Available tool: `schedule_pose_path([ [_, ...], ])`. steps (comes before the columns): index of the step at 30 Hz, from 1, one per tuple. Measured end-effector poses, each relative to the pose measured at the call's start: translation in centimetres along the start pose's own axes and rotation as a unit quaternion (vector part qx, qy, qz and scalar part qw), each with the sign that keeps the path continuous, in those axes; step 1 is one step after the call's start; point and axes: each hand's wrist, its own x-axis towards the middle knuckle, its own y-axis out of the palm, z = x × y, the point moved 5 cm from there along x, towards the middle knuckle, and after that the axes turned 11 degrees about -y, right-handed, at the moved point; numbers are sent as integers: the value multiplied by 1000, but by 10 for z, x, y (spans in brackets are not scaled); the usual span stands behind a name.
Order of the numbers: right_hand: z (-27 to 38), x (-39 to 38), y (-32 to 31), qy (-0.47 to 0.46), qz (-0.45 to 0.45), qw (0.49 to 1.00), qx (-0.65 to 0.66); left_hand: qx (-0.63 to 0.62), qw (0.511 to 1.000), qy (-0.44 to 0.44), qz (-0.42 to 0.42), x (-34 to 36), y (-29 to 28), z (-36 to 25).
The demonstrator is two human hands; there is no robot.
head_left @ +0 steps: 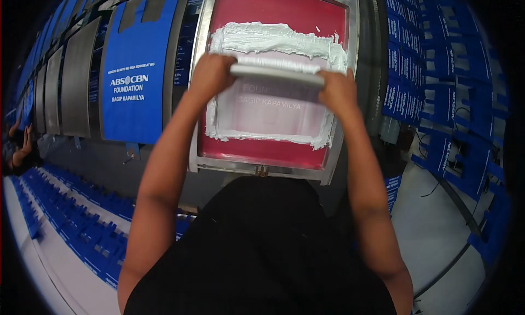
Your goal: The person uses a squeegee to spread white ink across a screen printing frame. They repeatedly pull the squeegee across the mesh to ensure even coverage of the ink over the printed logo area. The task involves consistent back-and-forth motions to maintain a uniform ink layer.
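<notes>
The black shirt sits nearest. Both hands, left hand and right hand, hold a closed grip on the squeegee, which rests on the red screen. Uneven pressure probably smears the white ink past the stencil.

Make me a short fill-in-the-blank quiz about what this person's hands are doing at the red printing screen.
1. Both hands, left hand and right hand, grip one long grey ____.
2. The thick paste smeared on the metal-framed red printing screen is ____.
3. The flat bag left of the screen is ____.

Missing words: squeegee; white; blue
</notes>
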Motion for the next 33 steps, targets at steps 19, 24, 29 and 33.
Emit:
schedule_pose_path([
  [19,-43,132,-50,-37,162,983,77,-407,776,-257,408,-283,130,-44],
  [24,-3,154,-42,-174,24,984,4,-614,665,-245,347,-303,165,-69],
  [29,7,141,-45,-95,72,991,58,-580,689,-225,372,-290,123,-78],
  [33,53,61,-29,-103,39,994,17,-600,666,-227,381,-290,130,-76],
])
